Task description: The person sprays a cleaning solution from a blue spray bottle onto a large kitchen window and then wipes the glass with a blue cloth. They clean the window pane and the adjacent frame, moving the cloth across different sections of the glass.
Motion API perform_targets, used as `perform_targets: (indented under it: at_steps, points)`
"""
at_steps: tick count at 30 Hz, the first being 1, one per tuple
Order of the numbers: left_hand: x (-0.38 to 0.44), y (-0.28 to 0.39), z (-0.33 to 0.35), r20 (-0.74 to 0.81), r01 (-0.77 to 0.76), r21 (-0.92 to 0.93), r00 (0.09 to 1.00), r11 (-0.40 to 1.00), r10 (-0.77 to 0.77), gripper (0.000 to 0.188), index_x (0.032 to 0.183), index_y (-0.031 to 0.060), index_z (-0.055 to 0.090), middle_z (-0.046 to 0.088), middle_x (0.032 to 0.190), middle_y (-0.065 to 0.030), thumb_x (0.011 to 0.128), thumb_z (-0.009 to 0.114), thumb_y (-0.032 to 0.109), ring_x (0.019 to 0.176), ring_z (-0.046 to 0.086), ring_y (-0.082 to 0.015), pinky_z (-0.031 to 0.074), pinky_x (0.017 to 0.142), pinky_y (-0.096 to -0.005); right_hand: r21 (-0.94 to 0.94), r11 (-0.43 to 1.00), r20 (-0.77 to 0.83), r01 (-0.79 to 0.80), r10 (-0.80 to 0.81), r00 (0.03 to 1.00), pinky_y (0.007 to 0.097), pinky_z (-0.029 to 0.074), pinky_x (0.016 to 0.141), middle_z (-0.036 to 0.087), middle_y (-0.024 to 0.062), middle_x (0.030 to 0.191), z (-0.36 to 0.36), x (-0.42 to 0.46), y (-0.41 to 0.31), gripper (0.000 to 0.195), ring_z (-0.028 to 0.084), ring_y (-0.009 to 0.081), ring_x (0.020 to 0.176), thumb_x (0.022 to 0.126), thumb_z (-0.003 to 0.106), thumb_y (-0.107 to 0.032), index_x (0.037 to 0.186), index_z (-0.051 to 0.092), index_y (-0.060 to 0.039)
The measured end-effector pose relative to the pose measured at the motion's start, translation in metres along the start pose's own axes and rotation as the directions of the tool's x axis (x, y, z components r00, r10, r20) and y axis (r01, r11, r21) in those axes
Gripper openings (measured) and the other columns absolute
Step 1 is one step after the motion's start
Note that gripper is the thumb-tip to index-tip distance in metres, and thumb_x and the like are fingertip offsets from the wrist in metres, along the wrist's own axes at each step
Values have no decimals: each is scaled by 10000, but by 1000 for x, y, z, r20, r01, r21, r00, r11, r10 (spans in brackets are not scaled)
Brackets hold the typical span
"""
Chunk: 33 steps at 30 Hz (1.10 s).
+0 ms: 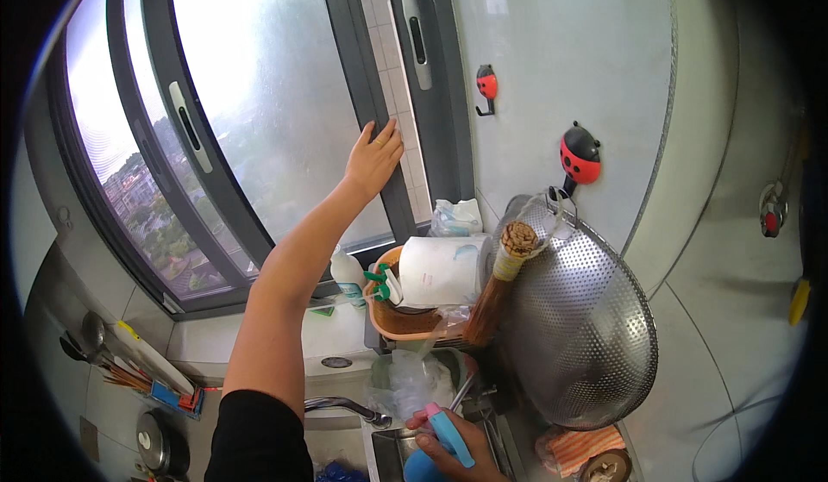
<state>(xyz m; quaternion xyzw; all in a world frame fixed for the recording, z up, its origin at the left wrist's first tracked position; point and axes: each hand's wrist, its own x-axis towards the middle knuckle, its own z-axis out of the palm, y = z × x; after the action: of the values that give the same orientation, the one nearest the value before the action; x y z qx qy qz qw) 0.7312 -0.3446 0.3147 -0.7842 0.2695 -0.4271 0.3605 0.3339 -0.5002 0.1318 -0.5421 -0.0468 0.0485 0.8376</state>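
Observation:
My left hand [376, 158] reaches up to the dark frame [365, 87] of a sliding window, its fingers spread at the frame's edge by a narrow gap. Nothing is held in it. Low in the view, my right hand [462, 446] grips a blue spray bottle [451, 440] with a pink nozzle, above the steel sink [391, 446]. Part of the bottle is hidden by the fingers. Behind that hand lie clear plastic bags [411, 385]. The frosted pane [272, 100] fills much of the upper left.
An orange basket [388, 330] holds a paper roll [443, 270]. To its left stands a white bottle [348, 274]. A large steel colander [582, 320] and a brush [495, 294] hang at the right, below a ladybug hook [580, 155]. The faucet [343, 404] arches beside the sink.

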Motion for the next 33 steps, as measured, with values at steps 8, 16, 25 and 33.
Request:
perform_targets:
  at_steps: [8, 16, 25, 33]
  points:
    - [-48, -31, 7, 57, 34, -54, 998, 998, -31, 344, 1173, 49, 534, 462, 1322, -87, 842, 505, 139, 1370, 279, -226, 303, 1075, -418, -82, 986, 0, 142, -143, 990, 284, 461, 740, 635, 66, 925, 21, 13, -79, 321, 570, 137, 816, 915, 572, -295, 1039, 595, 0]
    - [-74, -42, 9, 110, 97, -52, 990, 994, -91, 337, 1168, 44, 582, 471, 1329, -70, 870, 475, 161, 1360, 296, -213, 297, 1074, -436, -209, 800, -8, 562, -576, 817, 197, 388, 581, 623, 40, 847, 41, 42, -145, 316, 480, 41, 645, 912, 576, -279, 1024, 612, 15]
    - [-118, -49, -5, 250, 307, -107, 929, 946, -273, 359, 1175, 41, 601, 450, 1362, -98, 856, 492, 165, 1318, 348, -254, 333, 1038, -448, -177, 481, 137, 859, -852, 505, 244, 433, 565, 627, 64, 745, 93, 130, -231, 172, 563, 96, 644, 902, 555, -130, 857, 606, 28]
    - [-206, -48, -139, 286, 225, -483, 954, 846, -90, 358, 1100, 74, 627, 447, 1333, -161, 741, 619, 77, 1245, 423, -317, 405, 972, -442, -122, 492, 282, 862, -815, 505, 238, 410, 567, 580, 36, 678, 145, 184, -334, 254, 540, 104, 619, 899, 601, -249, 814, 619, -9]
